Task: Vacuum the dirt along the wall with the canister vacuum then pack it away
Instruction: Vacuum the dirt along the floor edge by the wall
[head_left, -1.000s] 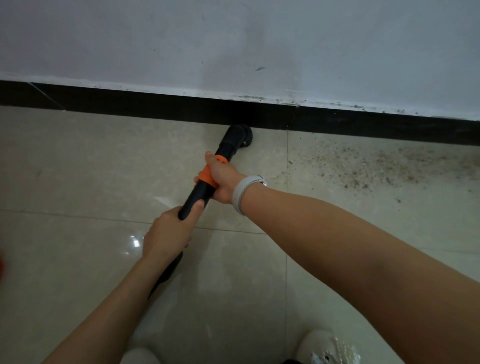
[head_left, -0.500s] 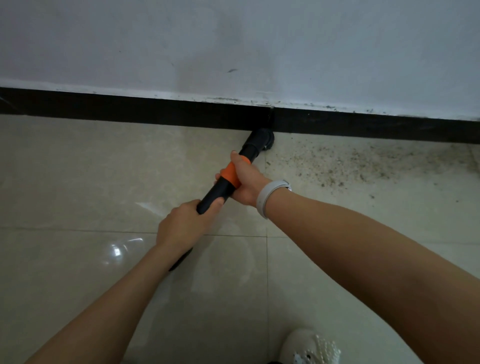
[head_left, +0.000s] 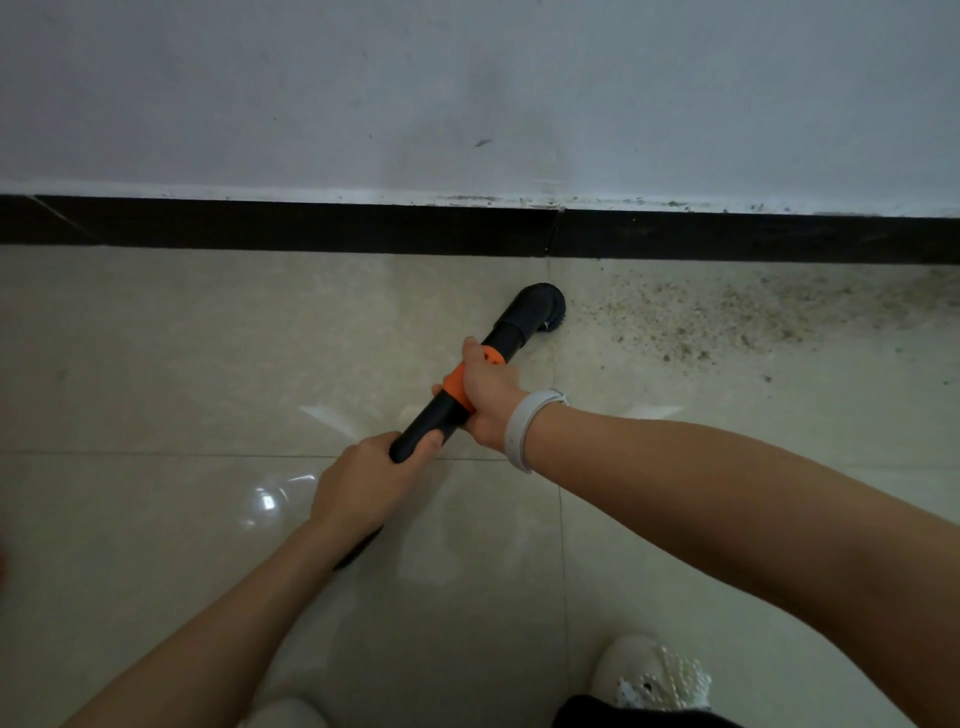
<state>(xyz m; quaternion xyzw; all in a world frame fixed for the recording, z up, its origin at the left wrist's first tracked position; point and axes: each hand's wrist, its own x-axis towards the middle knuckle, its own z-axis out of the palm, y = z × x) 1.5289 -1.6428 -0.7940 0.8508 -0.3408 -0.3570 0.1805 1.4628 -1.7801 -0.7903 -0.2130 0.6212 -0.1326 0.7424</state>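
Both hands grip vacuum wand (head_left: 441, 410), nozzle (head_left: 537, 306) at edge of dirt (head_left: 727, 312).
Left hand (head_left: 363, 483) wraps lower tube, right hand (head_left: 485, 400) wraps orange collar (head_left: 457, 387); wand looks rigid, light, steerable two-handed.

The wand (head_left: 431, 421) was hidden where the left hand (head_left: 358, 486) and right hand (head_left: 485, 397) wrapped it, and its rear end vanished under the left wrist. The nozzle (head_left: 540, 306) mouth faced away, unseen. Both shoes were cut by the bottom edge: the right shoe (head_left: 649, 675) partly, the left shoe (head_left: 285, 714) mostly. A red blur (head_left: 2, 561) at the left edge could not be identified.
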